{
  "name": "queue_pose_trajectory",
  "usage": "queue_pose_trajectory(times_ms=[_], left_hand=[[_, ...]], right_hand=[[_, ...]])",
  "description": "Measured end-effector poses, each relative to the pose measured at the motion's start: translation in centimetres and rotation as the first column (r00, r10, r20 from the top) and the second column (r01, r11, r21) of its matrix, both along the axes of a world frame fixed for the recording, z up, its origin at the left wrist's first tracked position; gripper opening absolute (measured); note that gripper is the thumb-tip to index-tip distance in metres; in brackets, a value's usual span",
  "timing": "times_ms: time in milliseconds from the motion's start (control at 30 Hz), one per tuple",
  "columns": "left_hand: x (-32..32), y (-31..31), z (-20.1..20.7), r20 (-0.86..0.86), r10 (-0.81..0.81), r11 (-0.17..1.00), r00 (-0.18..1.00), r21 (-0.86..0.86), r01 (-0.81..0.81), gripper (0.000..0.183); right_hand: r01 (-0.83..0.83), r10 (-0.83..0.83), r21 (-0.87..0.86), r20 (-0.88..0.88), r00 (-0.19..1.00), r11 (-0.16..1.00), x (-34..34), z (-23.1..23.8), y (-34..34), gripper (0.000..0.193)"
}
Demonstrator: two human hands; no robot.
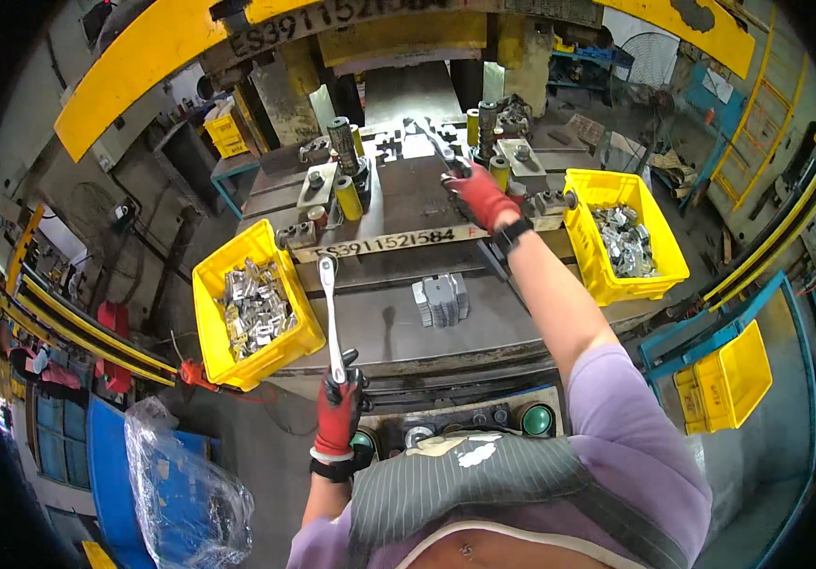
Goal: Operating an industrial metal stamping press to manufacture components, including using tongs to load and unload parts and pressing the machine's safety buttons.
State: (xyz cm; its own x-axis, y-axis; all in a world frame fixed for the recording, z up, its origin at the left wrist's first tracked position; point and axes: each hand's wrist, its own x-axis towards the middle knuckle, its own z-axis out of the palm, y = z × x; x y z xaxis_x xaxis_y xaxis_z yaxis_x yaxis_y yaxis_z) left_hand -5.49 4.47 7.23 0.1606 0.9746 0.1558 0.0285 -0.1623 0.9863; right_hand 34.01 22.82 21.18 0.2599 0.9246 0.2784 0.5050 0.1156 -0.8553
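Note:
My left hand (337, 417), in a red glove with dark fingertips, is closed round a long-handled silver tool (332, 318) with a rounded head. The tool stands nearly upright, its head by the front edge of the press die (408, 194). My right hand (484, 194), gloved alike, reaches over the die and grips a second long silver tool (439, 142). This tool's far end is at a small bright metal piece (417, 145) at the back of the die; whether they touch I cannot tell. A stack of flat grey metal blanks (441, 300) lies on the bed before the die.
A yellow bin (308, 337) of shaped metal parts is on the left, another (669, 261) on the right. Guide posts (343, 147) rise beside the die. Green buttons (536, 420) sit on a panel near my body. A yellow beam (157, 71) crosses above.

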Motion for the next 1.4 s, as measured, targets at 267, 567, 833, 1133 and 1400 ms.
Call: queue_pose_trajectory(times_ms=[267, 567, 833, 1133, 1400], left_hand=[[0.3, -1.8, 3.4, 0.177, 0.032, 0.981, 0.984, -0.192, 0.003, 0.032], [0.0, -0.3, -1.7, -0.028, 0.036, 0.999, 0.999, -0.026, -0.037, 0.031], [-0.6, -1.4, 1.9, 0.039, 0.151, 0.976, 0.988, -0.164, -0.142, 0.047], [-8.3, -7.0, 0.9, 0.018, 0.434, 0.885, 0.901, -0.197, -0.423, 0.032], [-15.4, -12.1, -10.8, -0.192, 0.282, 0.628, 0.940, -0.704, -0.332, 0.033]], right_hand=[[0.061, -0.048, -0.181, 0.077, 0.996, 0.981, 2.1, 0.6, 1.8, 0.046], [-0.225, 0.160, -0.207, -0.291, 0.943, 0.952, 2.0, -0.7, 1.7, 0.034], [-0.313, 0.099, -0.164, -0.728, 0.678, 0.936, 0.7, -1.6, 0.9, 0.029], [-0.144, 0.037, -0.188, -0.479, 0.877, 0.972, -0.3, -2.7, -18.6, 0.029], [0.466, -0.466, -0.469, 0.123, 0.876, 0.751, 1.1, -21.4, -45.1, 0.037]])
